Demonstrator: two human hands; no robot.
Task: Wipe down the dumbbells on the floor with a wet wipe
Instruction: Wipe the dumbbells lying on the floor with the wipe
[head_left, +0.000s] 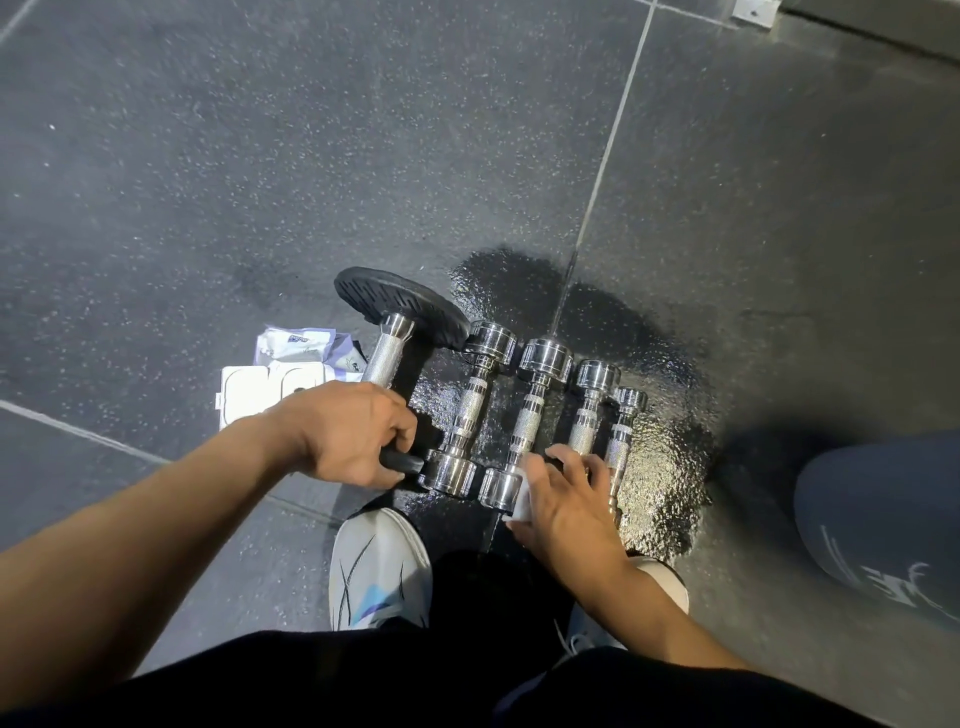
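Several chrome dumbbells lie side by side on the dark rubber floor. The leftmost, a large dumbbell (387, 349) with black plates, has its near end gripped by my left hand (353, 434). To its right lie a chrome dumbbell (470, 405), a second chrome dumbbell (530, 415) and two smaller ones (587, 415). My right hand (563, 499) rests over the near ends of the right-hand dumbbells and holds a white wet wipe (521, 501) against the near head of the second chrome dumbbell. The near ends of the small dumbbells are hidden under that hand.
The floor around the dumbbells is wet and shiny (665, 447). A wet wipe packet (296, 358) with its white lid lies left of the large dumbbell. My white shoe (379, 566) stands just in front. A dark blue object (883, 519) sits at the right.
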